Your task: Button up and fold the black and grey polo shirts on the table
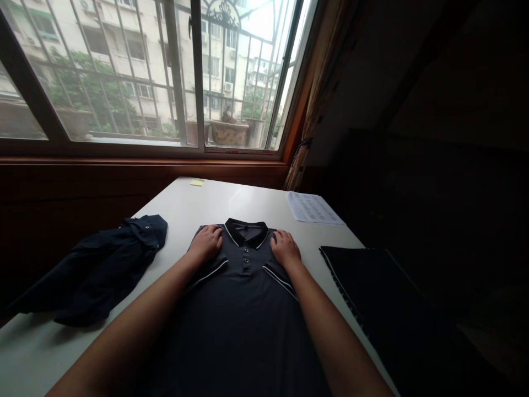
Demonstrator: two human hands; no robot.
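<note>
A dark grey polo shirt (246,303) lies front side up on a white table (243,199), its collar (247,234) pointing towards the window. The collar is black with a white stripe, and a short buttoned placket runs below it. Both sleeves are folded inward over the front, their white-striped cuffs showing. My left hand (208,242) rests on the shirt's left shoulder as seen here, fingers lying on the cloth. On the opposite shoulder lies my right hand (285,248), palm down, its fingers also resting on the fabric. The shirt's lower part fades into shadow between my forearms.
A crumpled dark blue garment (111,253) hangs partly over the table's left edge. Dark folded cloth (372,286) lies on the right side. Printed sheets (314,208) sit at the back right, a yellow note (197,182) at the far edge. Beyond is a barred window (136,71).
</note>
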